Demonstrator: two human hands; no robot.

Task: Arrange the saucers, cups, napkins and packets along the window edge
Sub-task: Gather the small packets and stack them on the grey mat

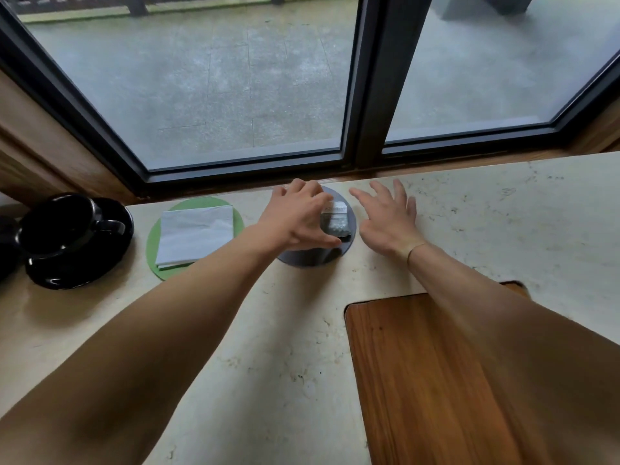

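Observation:
A black cup point(58, 224) stands on a black saucer point(84, 263) at the far left of the stone counter. Right of it, folded white napkins point(194, 234) lie on a green round mat point(154, 245). Further right, a small clear packet point(335, 219) lies on a dark grey round mat point(312, 256) close to the window frame. My left hand point(298, 214) reaches over that mat, its fingers and thumb curled round the packet's left side. My right hand point(389, 216) hovers just right of the mat, fingers spread, holding nothing.
The dark window frame point(365, 156) runs along the counter's back edge. A wooden board point(419, 370) is set into the counter at the near right, under my right forearm. Bare cream stone point(503, 209) stretches to the right of my hands.

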